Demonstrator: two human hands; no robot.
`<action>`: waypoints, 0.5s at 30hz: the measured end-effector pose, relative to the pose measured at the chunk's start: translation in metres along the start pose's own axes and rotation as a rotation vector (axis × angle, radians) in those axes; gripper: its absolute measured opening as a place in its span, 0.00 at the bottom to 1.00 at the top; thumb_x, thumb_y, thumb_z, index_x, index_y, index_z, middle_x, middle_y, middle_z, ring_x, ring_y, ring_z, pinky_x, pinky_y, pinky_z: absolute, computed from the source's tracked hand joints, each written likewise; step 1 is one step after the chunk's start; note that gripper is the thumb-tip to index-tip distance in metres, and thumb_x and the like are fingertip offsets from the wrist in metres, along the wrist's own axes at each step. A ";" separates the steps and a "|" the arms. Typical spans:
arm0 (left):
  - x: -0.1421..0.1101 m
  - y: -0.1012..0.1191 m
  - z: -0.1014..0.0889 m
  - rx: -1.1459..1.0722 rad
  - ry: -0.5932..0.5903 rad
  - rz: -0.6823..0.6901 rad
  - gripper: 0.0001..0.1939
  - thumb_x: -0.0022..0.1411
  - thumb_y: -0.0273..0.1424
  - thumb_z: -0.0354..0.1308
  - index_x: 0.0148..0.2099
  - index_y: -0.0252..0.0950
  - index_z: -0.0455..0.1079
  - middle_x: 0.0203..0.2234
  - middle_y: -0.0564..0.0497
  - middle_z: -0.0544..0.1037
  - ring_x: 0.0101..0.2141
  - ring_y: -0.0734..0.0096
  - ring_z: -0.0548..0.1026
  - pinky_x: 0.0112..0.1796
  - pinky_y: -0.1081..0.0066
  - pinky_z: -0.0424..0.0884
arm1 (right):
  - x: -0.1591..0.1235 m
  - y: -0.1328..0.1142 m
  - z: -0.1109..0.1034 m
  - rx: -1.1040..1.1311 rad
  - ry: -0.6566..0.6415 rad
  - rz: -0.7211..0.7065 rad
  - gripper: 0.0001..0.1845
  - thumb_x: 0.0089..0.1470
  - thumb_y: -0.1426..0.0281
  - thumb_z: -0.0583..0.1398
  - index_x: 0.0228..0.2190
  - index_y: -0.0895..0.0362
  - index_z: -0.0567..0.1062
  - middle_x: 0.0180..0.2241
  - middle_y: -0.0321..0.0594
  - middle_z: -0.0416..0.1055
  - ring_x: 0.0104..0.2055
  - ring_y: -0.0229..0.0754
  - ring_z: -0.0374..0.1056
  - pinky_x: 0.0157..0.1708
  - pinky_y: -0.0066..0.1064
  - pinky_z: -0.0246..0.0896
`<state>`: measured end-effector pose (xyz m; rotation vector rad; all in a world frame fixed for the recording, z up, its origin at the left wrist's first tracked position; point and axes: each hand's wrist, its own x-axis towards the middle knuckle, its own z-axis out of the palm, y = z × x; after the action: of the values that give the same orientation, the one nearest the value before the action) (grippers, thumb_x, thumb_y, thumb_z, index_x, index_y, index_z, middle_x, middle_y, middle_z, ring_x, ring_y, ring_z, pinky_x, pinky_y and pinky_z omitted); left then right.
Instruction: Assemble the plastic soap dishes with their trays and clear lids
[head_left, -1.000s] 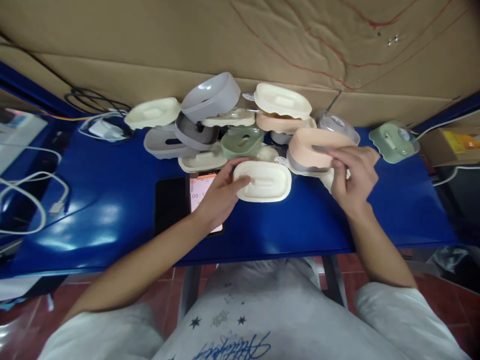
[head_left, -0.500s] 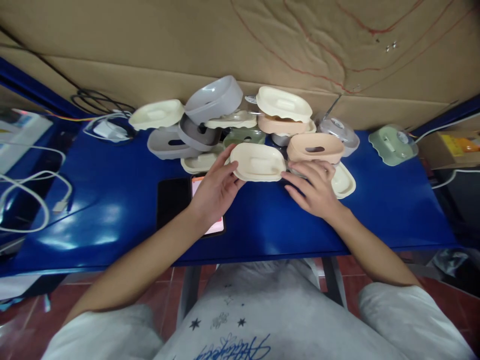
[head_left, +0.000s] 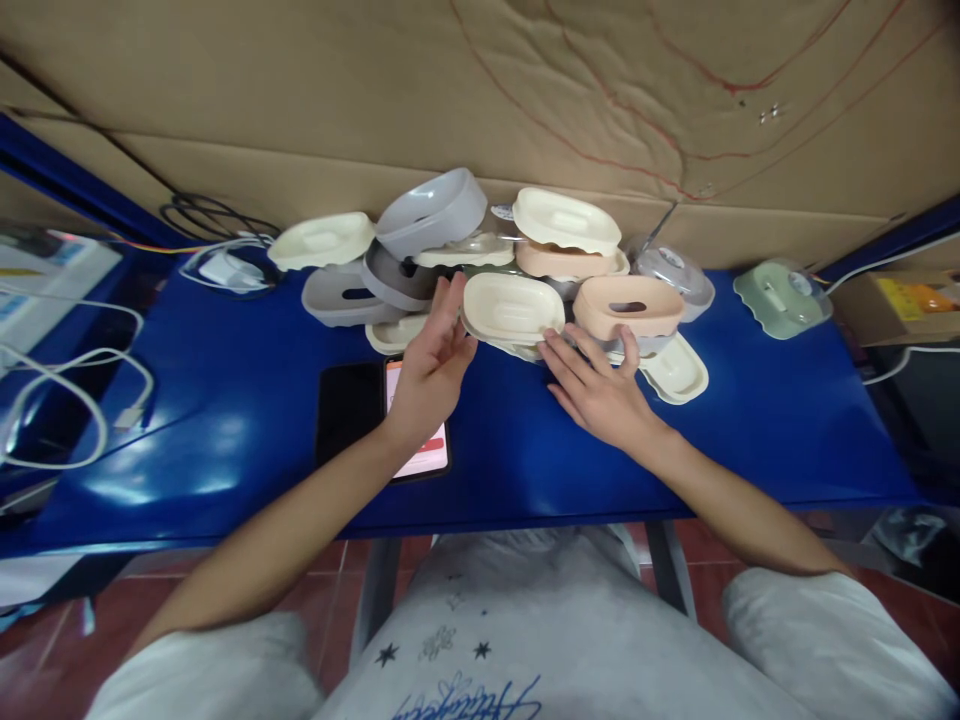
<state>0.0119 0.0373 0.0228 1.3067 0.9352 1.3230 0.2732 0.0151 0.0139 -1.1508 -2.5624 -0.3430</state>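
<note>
Cream dish [head_left: 514, 308] between two hands, at front middle of heap [head_left: 401, 280] on blue worktop [head_left: 517, 460]. Left hand [head_left: 429, 378] at dish's left end: grip loose, fingers straight and close together, thumb by rim. Right hand [head_left: 604, 390]: grip spread, fingertips at dish's lower right rim, one finger raised by peach box [head_left: 634, 290]. Cannot tell whether dish rests on pieces beneath. Peach box just right, oval slot showing. Phone [head_left: 431, 462], screen lit, partly covered by left hand. Grey box [head_left: 431, 218] tilted atop heap.
</note>
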 end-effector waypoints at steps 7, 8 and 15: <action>-0.010 0.007 0.003 0.589 -0.036 0.215 0.18 0.73 0.35 0.63 0.62 0.47 0.77 0.75 0.46 0.60 0.76 0.48 0.56 0.75 0.44 0.50 | -0.005 -0.001 -0.005 0.019 0.023 0.021 0.36 0.71 0.69 0.59 0.76 0.50 0.59 0.72 0.50 0.66 0.72 0.61 0.64 0.76 0.70 0.28; -0.011 0.005 0.004 0.655 -0.064 0.231 0.16 0.72 0.33 0.63 0.60 0.47 0.78 0.75 0.45 0.61 0.75 0.45 0.57 0.74 0.42 0.51 | -0.005 -0.001 -0.008 0.018 0.049 0.015 0.35 0.71 0.68 0.59 0.75 0.47 0.61 0.71 0.47 0.68 0.71 0.60 0.66 0.76 0.68 0.30; -0.017 0.000 0.008 0.963 -0.222 0.353 0.18 0.72 0.26 0.58 0.59 0.46 0.78 0.75 0.40 0.60 0.72 0.36 0.61 0.67 0.36 0.56 | -0.029 0.106 -0.035 -0.004 0.657 0.248 0.19 0.69 0.66 0.65 0.59 0.48 0.79 0.55 0.49 0.80 0.60 0.60 0.74 0.62 0.58 0.62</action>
<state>0.0179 0.0198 0.0199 2.3859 1.2820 0.9381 0.3777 0.0517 0.0452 -1.1080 -1.8348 -0.5565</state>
